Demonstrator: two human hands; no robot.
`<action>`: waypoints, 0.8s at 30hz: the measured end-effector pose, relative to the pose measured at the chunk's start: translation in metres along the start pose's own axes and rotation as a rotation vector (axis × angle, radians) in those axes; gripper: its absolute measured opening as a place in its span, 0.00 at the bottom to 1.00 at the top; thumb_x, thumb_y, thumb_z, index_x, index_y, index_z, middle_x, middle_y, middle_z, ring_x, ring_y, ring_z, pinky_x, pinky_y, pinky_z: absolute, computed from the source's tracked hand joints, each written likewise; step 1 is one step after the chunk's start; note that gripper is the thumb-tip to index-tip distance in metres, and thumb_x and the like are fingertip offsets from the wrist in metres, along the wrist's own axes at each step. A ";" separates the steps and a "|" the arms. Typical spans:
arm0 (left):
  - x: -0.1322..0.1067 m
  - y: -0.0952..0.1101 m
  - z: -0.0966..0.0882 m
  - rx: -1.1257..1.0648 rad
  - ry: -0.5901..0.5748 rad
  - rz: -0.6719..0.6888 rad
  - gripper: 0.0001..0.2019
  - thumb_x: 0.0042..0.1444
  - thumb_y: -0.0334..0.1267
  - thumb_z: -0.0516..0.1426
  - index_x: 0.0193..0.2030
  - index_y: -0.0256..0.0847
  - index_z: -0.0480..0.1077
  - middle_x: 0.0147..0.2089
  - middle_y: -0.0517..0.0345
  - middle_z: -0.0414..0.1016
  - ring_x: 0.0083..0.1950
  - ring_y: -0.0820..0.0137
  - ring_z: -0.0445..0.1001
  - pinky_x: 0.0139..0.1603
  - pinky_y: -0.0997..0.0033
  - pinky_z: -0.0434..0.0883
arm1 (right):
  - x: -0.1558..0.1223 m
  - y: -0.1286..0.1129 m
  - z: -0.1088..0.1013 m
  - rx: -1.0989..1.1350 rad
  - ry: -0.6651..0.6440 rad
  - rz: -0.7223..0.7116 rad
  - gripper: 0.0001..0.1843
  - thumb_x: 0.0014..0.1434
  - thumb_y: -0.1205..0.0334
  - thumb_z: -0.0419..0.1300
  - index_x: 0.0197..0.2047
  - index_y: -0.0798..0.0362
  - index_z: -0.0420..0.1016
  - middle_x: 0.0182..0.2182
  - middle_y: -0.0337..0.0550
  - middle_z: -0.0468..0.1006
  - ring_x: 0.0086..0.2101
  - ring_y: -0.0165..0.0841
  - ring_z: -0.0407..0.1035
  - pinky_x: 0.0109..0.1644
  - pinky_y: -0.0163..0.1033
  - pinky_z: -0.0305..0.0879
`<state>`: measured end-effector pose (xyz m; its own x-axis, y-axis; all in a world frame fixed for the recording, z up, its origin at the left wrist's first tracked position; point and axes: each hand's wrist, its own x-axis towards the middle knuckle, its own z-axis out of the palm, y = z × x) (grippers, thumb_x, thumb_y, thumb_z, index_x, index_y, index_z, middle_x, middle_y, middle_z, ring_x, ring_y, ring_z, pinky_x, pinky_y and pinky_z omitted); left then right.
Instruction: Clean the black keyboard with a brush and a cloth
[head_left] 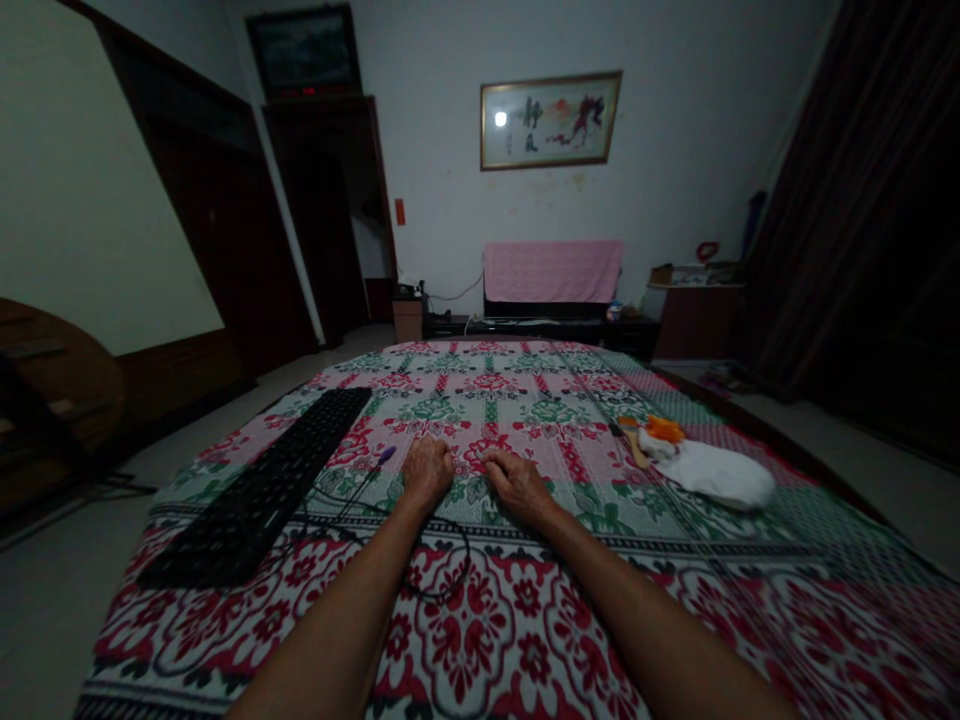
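Both of my hands rest on a table-like surface spread with a patterned red, green and white cloth (491,385). My left hand (427,468) is closed in a loose fist, with no object showing in it. Apart from it by a small gap, my right hand (517,482) is also curled shut, thumb toward the left, and nothing shows in its fingers. Left of my left hand lies a long black keyboard (270,480), set at a slant. Its black cable (466,560) loops under my left forearm, and a purple plug (388,454) lies near my left knuckles.
To the right lie a white bag-like bundle (716,474), an orange item (664,429) and a brush-like tool with a pale handle (637,448). Beyond the far edge, a pink cloth (553,270) drapes over a dark screen. A round wooden tabletop (56,375) stands at far left.
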<state>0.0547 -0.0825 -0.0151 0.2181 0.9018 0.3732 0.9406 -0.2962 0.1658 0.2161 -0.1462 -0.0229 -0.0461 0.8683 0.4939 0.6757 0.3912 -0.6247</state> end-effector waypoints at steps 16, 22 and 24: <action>0.003 -0.001 0.001 0.024 0.002 0.015 0.13 0.56 0.35 0.47 0.38 0.40 0.72 0.40 0.50 0.72 0.47 0.64 0.67 0.47 0.68 0.62 | 0.004 0.003 0.002 0.045 0.036 0.016 0.13 0.57 0.62 0.49 0.35 0.53 0.75 0.26 0.39 0.75 0.26 0.29 0.67 0.32 0.32 0.59; 0.004 -0.001 0.002 0.019 0.022 0.015 0.13 0.56 0.36 0.47 0.38 0.39 0.72 0.40 0.49 0.71 0.47 0.63 0.67 0.47 0.67 0.63 | 0.003 0.001 0.000 0.023 0.027 0.012 0.14 0.57 0.63 0.48 0.34 0.52 0.75 0.26 0.39 0.74 0.26 0.28 0.66 0.32 0.32 0.58; 0.003 -0.001 0.002 0.001 0.026 0.009 0.13 0.56 0.36 0.47 0.37 0.39 0.73 0.40 0.49 0.72 0.47 0.63 0.67 0.47 0.67 0.63 | 0.003 0.000 0.000 0.026 0.022 0.014 0.14 0.57 0.62 0.48 0.35 0.52 0.75 0.26 0.39 0.75 0.26 0.29 0.66 0.32 0.32 0.58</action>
<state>0.0554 -0.0786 -0.0155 0.2199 0.8903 0.3986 0.9390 -0.3040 0.1610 0.2163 -0.1436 -0.0215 -0.0202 0.8669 0.4981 0.6565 0.3872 -0.6473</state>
